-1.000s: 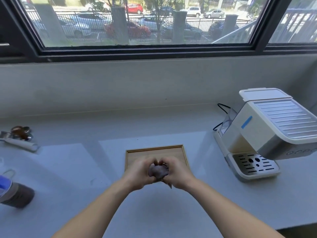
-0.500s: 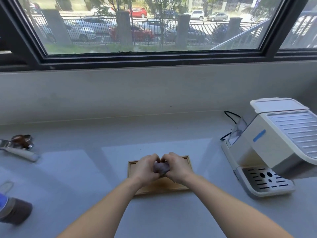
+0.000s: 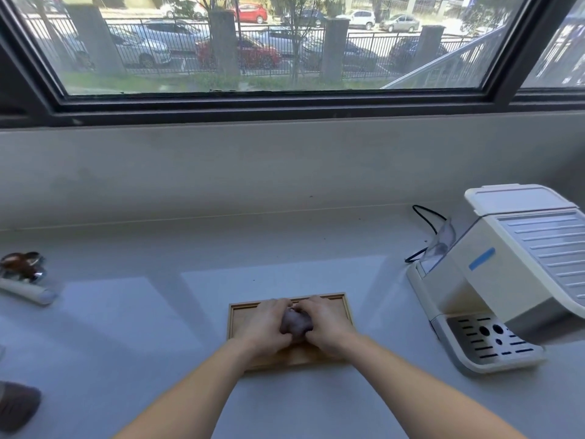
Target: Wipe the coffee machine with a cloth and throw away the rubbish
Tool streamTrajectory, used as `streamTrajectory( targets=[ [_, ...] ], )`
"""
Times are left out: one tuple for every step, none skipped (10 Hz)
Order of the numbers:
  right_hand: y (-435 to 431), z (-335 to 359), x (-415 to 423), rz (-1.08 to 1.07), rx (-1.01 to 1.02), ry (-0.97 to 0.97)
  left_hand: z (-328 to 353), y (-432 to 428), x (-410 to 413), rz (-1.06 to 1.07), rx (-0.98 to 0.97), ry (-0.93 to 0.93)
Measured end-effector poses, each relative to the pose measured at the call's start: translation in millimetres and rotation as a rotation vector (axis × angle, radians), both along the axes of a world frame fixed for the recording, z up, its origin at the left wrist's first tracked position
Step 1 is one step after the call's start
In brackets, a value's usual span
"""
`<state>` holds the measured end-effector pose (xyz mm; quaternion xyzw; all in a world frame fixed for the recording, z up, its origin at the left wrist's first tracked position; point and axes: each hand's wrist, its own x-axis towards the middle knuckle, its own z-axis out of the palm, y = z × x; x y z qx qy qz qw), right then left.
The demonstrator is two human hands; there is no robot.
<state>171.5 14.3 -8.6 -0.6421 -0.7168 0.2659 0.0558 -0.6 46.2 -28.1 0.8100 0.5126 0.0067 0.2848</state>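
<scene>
Change: our two hands have moved forward over the last second, from the near edge of the wooden tray to above its middle, and they sit lower now, close to the tray floor.
Cloth: the dark cloth stays bunched into a small wad between our palms; we cannot tell whether it touches the wood yet.
Grip: left hand and right hand are pressed together, fingers curled, clamped on the wad from both sides.
Coffee machine: the coffee machine stands well apart to our right on the counter, untouched by either hand.
Meaning: we judge the wiping is over and the cloth is being set down on the tray.
Remaining: rubbish is not identifiable; a portafilter lies far left.
</scene>
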Motion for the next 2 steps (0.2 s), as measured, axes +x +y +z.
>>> streamTrajectory(
  targets=[
    [1.9, 9.5, 5.2, 0.017, -0.009, -0.016, 10.4, 0.0, -5.0, -0.035, 0.084, 0.064],
    [7.7, 23.0, 11.6, 0.009, 0.021, -0.005, 27.6, 10.0, -8.0, -0.053, 0.249, 0.151]
  ],
)
